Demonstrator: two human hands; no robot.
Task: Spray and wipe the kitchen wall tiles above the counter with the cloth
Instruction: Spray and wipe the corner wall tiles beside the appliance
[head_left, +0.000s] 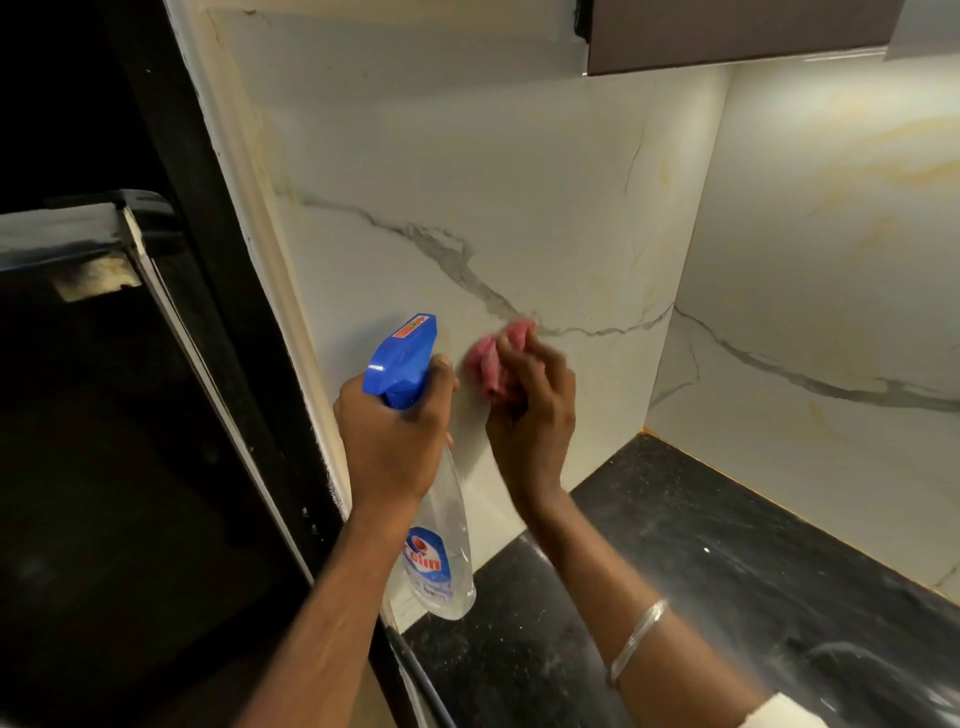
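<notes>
Our left hand (389, 441) grips the spray bottle (426, 499) by its neck, nozzle twd the wall tiles (467, 171). Our right hand (530, 410) bunches the pink cloth (493, 358) against the tiles, above the dark table (727, 545).

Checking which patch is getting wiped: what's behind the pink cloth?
The marble-look wall tile, near its grey vein. The patch under the pink cloth and the right hand is covered.

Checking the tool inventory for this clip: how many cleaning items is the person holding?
2. A clear spray bottle with blue trigger head in the left hand; a crumpled pink cloth in the right hand, against the marble-look wall tiles.
</notes>
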